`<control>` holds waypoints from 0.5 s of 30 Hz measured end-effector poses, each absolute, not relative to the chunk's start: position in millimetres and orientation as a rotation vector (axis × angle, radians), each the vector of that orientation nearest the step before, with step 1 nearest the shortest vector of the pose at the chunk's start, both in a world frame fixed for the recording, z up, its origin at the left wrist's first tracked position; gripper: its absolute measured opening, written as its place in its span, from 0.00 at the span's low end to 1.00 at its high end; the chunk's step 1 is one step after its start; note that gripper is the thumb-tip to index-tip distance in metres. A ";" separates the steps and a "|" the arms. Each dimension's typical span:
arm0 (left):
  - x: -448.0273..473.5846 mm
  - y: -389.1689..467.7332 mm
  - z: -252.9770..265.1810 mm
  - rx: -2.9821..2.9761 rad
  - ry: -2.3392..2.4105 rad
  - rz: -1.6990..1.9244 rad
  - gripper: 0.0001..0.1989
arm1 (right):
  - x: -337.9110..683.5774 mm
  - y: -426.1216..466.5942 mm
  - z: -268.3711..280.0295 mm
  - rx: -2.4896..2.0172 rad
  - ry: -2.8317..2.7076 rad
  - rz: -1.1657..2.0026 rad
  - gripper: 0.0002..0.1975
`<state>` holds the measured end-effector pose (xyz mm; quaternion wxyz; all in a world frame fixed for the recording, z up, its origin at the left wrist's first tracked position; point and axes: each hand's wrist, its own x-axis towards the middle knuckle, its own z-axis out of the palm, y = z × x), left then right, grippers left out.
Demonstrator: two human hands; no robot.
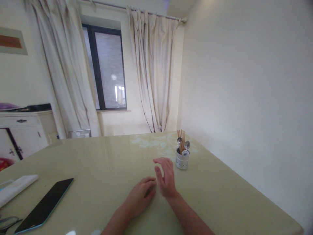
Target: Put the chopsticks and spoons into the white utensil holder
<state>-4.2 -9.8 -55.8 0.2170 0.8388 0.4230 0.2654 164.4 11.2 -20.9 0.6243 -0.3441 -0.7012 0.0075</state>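
My left hand (141, 195) rests on the green tabletop (102, 163), fingers stretched forward and lying loosely, with nothing seen in it. Beside it my right hand (167, 178) is held up, its thumb and fingers apart and bent to the left, holding nothing. Closest to my right hand, just beyond it to the right, stands a white utensil holder (182, 162) with a perforated pattern. Wooden chopsticks (182, 138) and metal spoons (187, 145) stick up out of it, and a pale round spoon end (185, 152) leans at its rim.
A dark tablet (46, 204) lies at the left, near a white power strip-like bar (18, 189) and a pair of glasses (9, 222). The wall (249, 98) runs along the right table edge. Curtains (156, 71), a window (110, 68) and a white cabinet (26, 127) stand beyond.
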 end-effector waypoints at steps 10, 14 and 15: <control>-9.5 -7.4 -64.7 2.301 1.233 0.700 0.18 | 244.4 47.4 8.2 -1.004 -0.657 -0.101 0.22; -8.4 -8.4 -61.6 2.300 1.230 0.703 0.18 | 275.9 69.2 -4.0 -1.155 -0.482 0.080 0.31; -8.1 -8.7 -60.5 2.298 1.227 0.706 0.18 | 281.3 74.8 -10.2 -1.187 -0.465 0.132 0.32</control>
